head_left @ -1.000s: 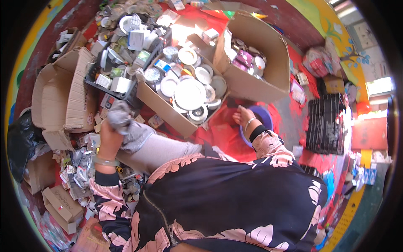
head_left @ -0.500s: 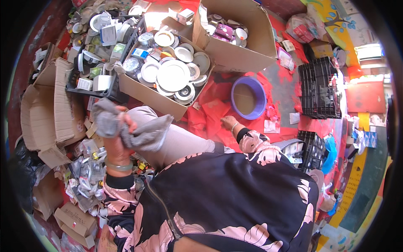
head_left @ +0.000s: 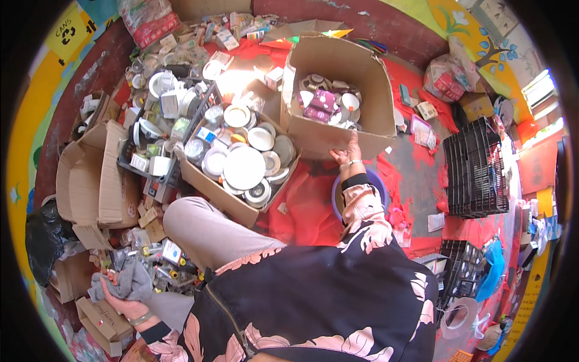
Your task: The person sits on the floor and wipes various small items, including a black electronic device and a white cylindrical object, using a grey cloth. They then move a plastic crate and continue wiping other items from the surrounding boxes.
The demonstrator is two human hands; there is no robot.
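Note:
A crumpled grey cloth is in my left hand, down at the left over a heap of small packages and parts. My right hand reaches forward with its fingers spread and nothing in them. Its fingertips overlap the near wall of a big cardboard box; whether they touch it I cannot tell. Inside that box lie a purple package and several round white pieces. Below my right hand, the purple tub is partly hidden by my wrist and sleeve.
A lower cardboard box full of round white light fittings stands left of the big box. Beside it is a black crate of mixed parts. An open carton stands at far left. Black crates are stacked at right on red sheeting.
My left hand has moved down and left with the grey cloth. My right hand has gone forward from beside the tub to the big box. The view has shifted, showing more at the back.

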